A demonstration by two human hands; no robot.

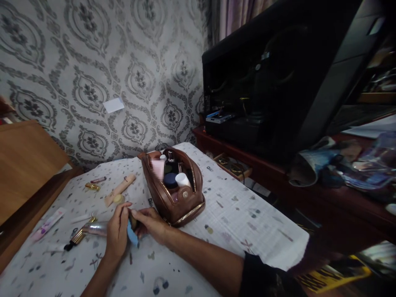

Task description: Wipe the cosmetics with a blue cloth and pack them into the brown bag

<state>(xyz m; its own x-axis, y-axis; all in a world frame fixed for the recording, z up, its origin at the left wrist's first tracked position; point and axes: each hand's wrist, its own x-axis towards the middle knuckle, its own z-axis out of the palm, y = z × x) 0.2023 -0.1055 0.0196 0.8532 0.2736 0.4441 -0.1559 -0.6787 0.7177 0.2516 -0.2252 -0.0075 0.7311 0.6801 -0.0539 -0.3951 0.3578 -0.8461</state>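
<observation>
My left hand [117, 233] is closed around a light blue cloth or wipe [132, 235], part of which hangs below the fingers. Close beside it, my right hand [153, 225] pinches a small dark item [133, 221] against the blue piece; its kind is mostly hidden by the fingers. Just behind both hands stands a brown leather toiletry bag [182, 210], unzipped and filled with several items, among them a white-capped container [182, 180] and a dark blue lid [170, 180]. A silvery tube [97, 228] lies left of my left hand.
On the patterned white cover [262, 231] lie a beige flat pouch [120, 189], a round yellowish item [118, 199], a gold lipstick [92, 186], a pink-and-white tube [48, 222] and a black-tipped gold tube [78, 237]. A drawer [233, 166] juts out below the television [266, 90].
</observation>
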